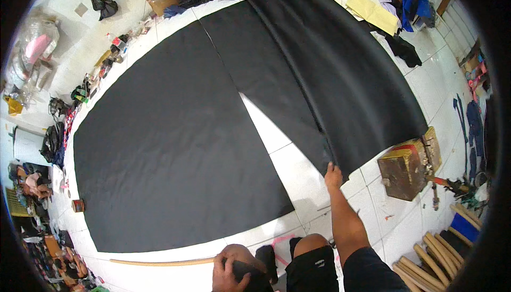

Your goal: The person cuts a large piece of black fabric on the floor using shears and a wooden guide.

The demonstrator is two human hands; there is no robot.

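Two large black sheets of fabric lie on the white tiled floor. The wide left sheet [170, 143] lies flat. The right sheet [319, 63] is folded over along a long crease. My right hand [333, 174] pinches the near corner of that folded sheet. My left hand [230, 270] is closed on a dark object [250, 275] near my knee; what the object is cannot be made out. A long thin wooden stick [159, 263] lies along the near edge of the left sheet, its end at my left hand.
A worn wooden block with a red top [407, 167] stands right of my right hand. Several wooden sticks [431, 260] lie at lower right. Yellow paper pieces [372, 10] and clothes lie at the back. Clutter lines the left edge.
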